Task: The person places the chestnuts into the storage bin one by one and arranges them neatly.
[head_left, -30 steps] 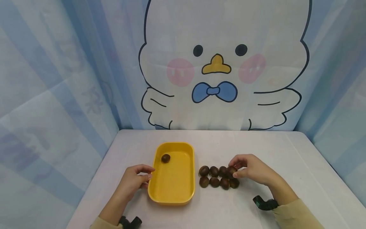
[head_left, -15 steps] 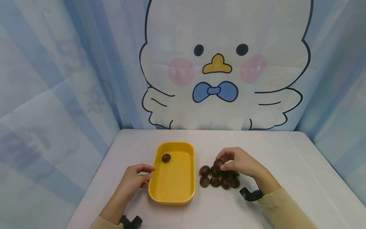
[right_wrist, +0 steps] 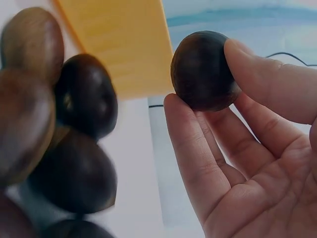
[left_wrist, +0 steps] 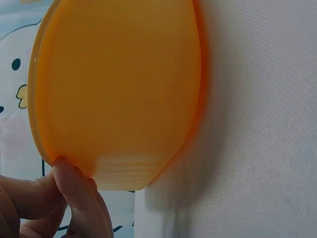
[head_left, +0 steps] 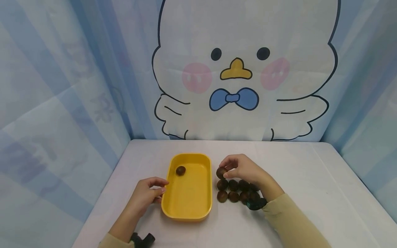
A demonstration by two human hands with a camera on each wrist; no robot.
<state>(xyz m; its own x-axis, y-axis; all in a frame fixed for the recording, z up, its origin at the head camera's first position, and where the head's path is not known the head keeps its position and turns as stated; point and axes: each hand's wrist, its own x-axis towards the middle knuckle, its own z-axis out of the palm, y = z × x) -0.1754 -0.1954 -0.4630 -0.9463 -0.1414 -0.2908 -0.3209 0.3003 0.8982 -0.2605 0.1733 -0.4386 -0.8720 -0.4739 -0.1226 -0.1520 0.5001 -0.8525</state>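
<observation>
A brown chestnut (head_left: 221, 173) is pinched between the thumb and fingers of my right hand (head_left: 240, 167), lifted above the back left end of a group of chestnuts. Seen from the right wrist, this chestnut (right_wrist: 203, 70) sits at the fingertips. Several other chestnuts (head_left: 233, 196) lie in two rows below the hand, some partly covered by the wrist. My left hand (head_left: 149, 193) holds the left rim of a yellow tray (head_left: 186, 206), and in the left wrist view the thumb presses the tray's outer wall (left_wrist: 119, 99). One chestnut (head_left: 180, 170) lies inside the tray, towards the back left.
The white tabletop (head_left: 310, 172) extends to both sides of the tray and chestnuts. Blue and white curtains (head_left: 56, 103) enclose it, with a cartoon chick (head_left: 237, 113) printed on the back one. Black wrist cameras (head_left: 255, 204) are strapped at both sleeves.
My right hand has lifted a chestnut from the right end of the back row and carried it leftward over the others, towards the tray. The left hand and tray stay put.
</observation>
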